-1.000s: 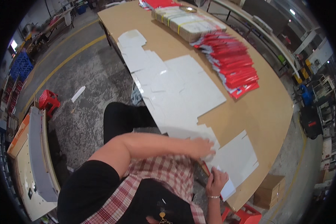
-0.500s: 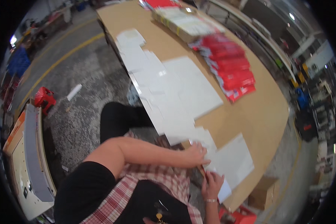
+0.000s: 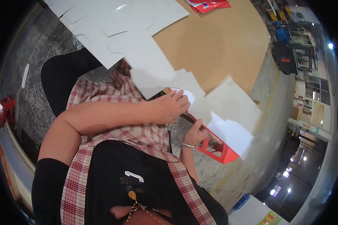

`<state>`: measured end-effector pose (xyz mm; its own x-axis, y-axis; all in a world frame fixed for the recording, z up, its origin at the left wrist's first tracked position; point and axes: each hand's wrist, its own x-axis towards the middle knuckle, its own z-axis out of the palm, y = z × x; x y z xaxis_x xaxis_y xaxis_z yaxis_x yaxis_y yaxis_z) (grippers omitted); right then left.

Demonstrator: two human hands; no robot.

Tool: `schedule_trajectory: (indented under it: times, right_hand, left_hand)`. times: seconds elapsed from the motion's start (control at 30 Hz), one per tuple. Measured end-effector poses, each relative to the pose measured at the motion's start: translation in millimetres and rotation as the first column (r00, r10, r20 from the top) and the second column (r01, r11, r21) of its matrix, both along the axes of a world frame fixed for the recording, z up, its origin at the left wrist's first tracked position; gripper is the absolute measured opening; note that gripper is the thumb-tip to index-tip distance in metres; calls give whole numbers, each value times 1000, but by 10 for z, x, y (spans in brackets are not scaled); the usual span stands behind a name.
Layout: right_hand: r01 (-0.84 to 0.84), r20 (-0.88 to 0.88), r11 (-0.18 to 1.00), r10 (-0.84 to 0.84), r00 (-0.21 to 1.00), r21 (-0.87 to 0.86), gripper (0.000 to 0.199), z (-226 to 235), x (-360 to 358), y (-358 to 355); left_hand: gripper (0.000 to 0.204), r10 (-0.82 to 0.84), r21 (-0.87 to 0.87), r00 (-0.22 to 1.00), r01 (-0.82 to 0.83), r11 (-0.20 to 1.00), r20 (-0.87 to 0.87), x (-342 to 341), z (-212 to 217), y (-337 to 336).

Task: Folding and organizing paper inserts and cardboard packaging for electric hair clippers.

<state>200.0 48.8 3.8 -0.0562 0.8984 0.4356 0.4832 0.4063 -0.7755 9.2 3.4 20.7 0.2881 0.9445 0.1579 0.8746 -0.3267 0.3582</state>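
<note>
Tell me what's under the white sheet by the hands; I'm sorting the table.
Under the white sheet shows brown table and a red stool below its edge. The left hand rests on it; the right hand grips beneath. The rest is covered.

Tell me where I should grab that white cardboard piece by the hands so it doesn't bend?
Probably along its near edge, coming from the table's front side. The white cardboard piece lies flat and overhangs that edge, so fingers can pinch it from above and below. The left hand already presses there, with the right hand just under the edge.
</note>
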Motion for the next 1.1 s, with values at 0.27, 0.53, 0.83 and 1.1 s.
schedule_trajectory:
  times: [0.27,0.53,0.83,1.1]
  right_hand:
    - [-618,768,751,532,355,-235,61,552,-750,429]
    - [-692,814,690,517,266,-212,60,267,-981,458]
    - [-673,255,695,623,739,253,55,297,-101,650]
    - [-627,790,764,476,386,-154,61,431,-442,574]
  left_hand:
    - [47,60,-527,992,-108,843,-107,-715,801,-200]
    - [88,352,134,897,-327,935,-268,-1613,-64,-420]
    - [17,-298,-485,954,251,838,-22,-1607,505,672]
    - [36,120,-230,982,-151,961,-147,-1352,204,512]
